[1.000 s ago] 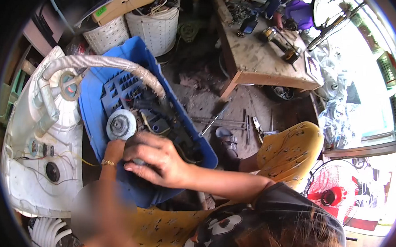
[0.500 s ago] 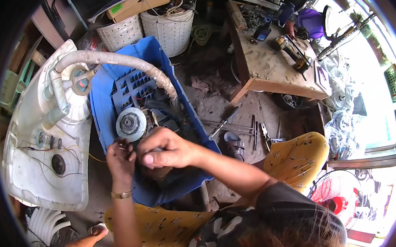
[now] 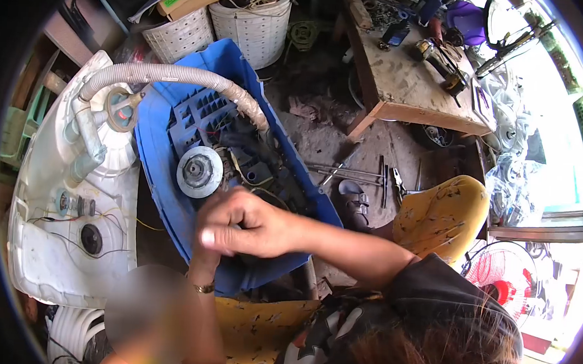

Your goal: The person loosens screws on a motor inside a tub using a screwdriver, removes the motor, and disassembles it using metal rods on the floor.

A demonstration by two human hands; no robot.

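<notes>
My right hand (image 3: 254, 227) is curled closed over the near part of a blue plastic tub-like housing (image 3: 317, 212); anything inside its fingers is hidden. Behind and below it is my left hand (image 3: 205, 257), with a bracelet at the wrist and its fingers mostly covered by the right. Just beyond both hands, a round grey pulley-like disc (image 3: 199, 171) with a dark hub sits in the housing, among wires and grimy parts. A ribbed grey hose (image 3: 159, 73) arches from a white plastic panel (image 3: 73, 273) into the housing.
A wooden table (image 3: 405, 112) with tools and a bottle stands at back right. Pliers (image 3: 399, 183), rods and a sandal (image 3: 354, 201) lie on the floor. White baskets (image 3: 255, 34) are behind, a red fan (image 3: 505, 276) right. Part of a person's limb (image 3: 131, 357) shows lower left, beside a blurred patch.
My left hand has moved right, behind my right hand, which now covers its fingers. The view has shifted slightly. A blurred patch now appears at lower left, where the person's limb was visible.
</notes>
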